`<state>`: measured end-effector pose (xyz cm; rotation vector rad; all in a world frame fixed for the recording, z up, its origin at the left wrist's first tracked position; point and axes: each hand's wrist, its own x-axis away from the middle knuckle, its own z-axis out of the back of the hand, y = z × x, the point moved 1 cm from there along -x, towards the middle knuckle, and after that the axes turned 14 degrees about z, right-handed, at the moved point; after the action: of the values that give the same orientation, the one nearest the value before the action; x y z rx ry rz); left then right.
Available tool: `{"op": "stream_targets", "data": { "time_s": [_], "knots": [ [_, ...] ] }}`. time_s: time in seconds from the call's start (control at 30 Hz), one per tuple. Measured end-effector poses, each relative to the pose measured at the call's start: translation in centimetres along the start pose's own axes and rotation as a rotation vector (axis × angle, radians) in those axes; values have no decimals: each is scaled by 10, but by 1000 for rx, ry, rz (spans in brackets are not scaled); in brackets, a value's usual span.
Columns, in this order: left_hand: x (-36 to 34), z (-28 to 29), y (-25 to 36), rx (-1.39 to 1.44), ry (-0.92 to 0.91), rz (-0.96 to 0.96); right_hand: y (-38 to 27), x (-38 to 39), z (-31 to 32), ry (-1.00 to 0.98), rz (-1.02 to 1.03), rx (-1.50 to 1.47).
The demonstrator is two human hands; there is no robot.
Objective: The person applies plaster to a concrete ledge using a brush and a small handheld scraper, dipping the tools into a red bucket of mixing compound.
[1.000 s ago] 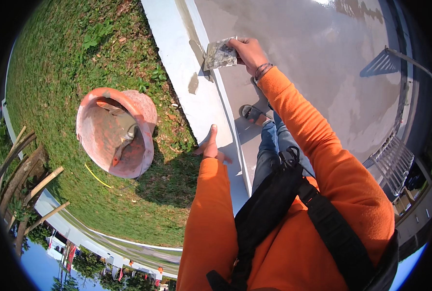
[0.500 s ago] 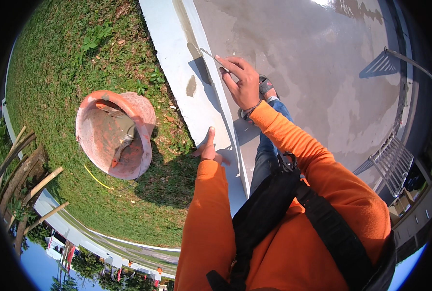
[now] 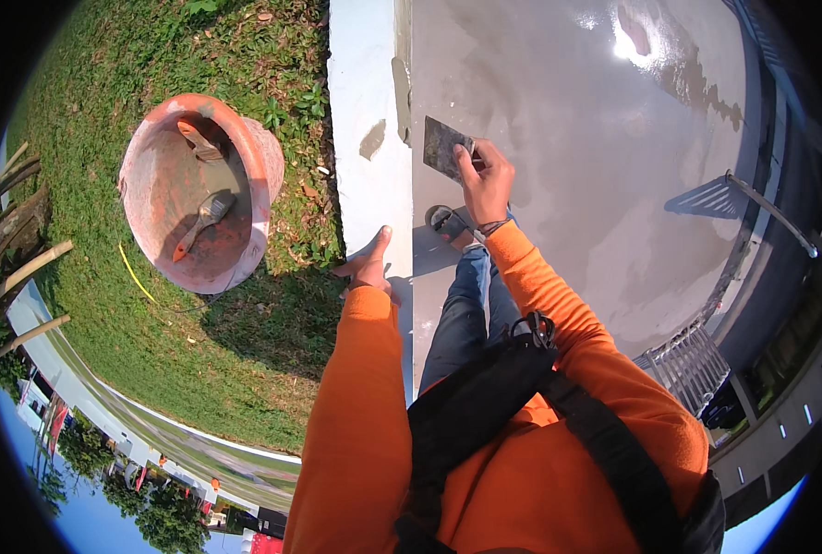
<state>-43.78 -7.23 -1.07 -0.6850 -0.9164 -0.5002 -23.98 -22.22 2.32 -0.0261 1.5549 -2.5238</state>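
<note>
My right hand (image 3: 489, 185) grips a flat, dark rectangular scraper (image 3: 442, 148), its broad face showing, just right of a low white wall (image 3: 365, 194). The blade hangs over the wet grey floor. On the wall's pale top, nearer to me, rests my left hand (image 3: 370, 270), thumb stretched out and nothing visible in it. Grey patches of wet filler (image 3: 372, 139) mark the wall top and its right edge. To the left, a stained orange bucket (image 3: 257, 175) stands on the grass, holding a grey-bristled paintbrush (image 3: 211, 220) and a second orange-handled brush (image 3: 200, 140).
Grass (image 3: 69, 249) borders the wall on the left; smooth, damp concrete (image 3: 596, 185) spreads to the right. A metal rack (image 3: 693, 369) stands at the far right. Cut branches (image 3: 32, 272) lean in at the left. My sandalled foot (image 3: 450, 222) is beside the wall.
My right hand has moved off the wall's edge to the right and turned the scraper so its flat face shows. My left hand stays on the wall. The whole view has shifted.
</note>
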Motion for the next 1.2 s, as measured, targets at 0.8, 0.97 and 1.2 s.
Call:
{"op": "stream_targets", "data": {
  "time_s": [0.8, 0.97, 1.2],
  "knots": [
    [40, -1, 3, -156, 206, 16, -68, -43, 13, -912, 1079, 421],
    [-2, -3, -7, -62, 53, 18, -75, -50, 22, -591, 594, 95],
    [-10, -4, -4, 27, 7, 20, -12, -50, 22, 31, -205, -358]
  ]
}}
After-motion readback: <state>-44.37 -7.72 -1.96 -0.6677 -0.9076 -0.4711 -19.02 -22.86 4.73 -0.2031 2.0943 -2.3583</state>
